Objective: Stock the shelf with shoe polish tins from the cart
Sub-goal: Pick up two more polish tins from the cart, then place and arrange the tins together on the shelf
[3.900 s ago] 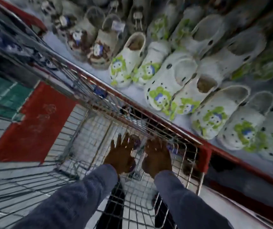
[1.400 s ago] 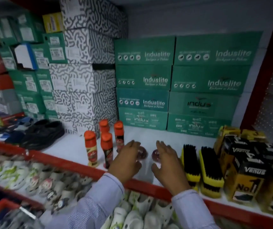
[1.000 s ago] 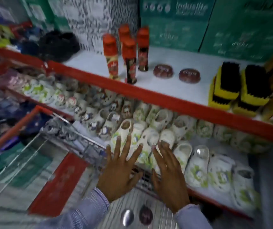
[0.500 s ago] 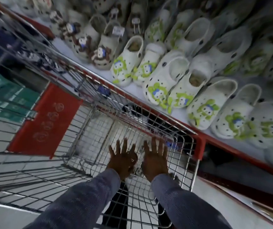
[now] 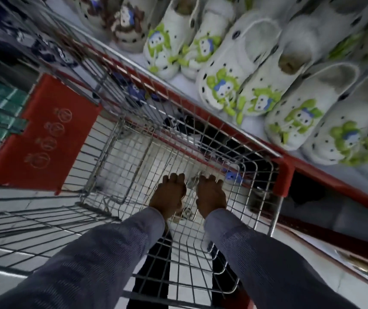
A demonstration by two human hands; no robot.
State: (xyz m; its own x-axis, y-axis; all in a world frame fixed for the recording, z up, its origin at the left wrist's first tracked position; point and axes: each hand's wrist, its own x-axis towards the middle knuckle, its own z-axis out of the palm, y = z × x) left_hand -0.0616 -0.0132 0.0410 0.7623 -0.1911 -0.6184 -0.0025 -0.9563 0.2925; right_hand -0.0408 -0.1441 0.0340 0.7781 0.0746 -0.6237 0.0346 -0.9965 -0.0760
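Note:
I look down into a wire shopping cart (image 5: 134, 121). Both my hands reach to its floor, side by side, backs up. My left hand (image 5: 168, 195) has its fingers curled down, closed over a small shoe polish tin that the hand almost wholly hides. My right hand (image 5: 211, 194) is curled the same way over another tin, also hidden. A pale round shape (image 5: 187, 214) shows between the wrists. The shelf with the polish is out of view.
The cart's red corner guard (image 5: 284, 177) stands close to a red shelf edge (image 5: 334, 181). White clogs with green figures (image 5: 227, 85) fill that low shelf on the right. A red seat flap (image 5: 45, 134) hangs at the cart's left. Tiled floor shows below.
After leaving two tins on the upper shelf, both hands dropped back into the cart. Half a second ago the fingers were spread; now they are curled shut at the cart floor.

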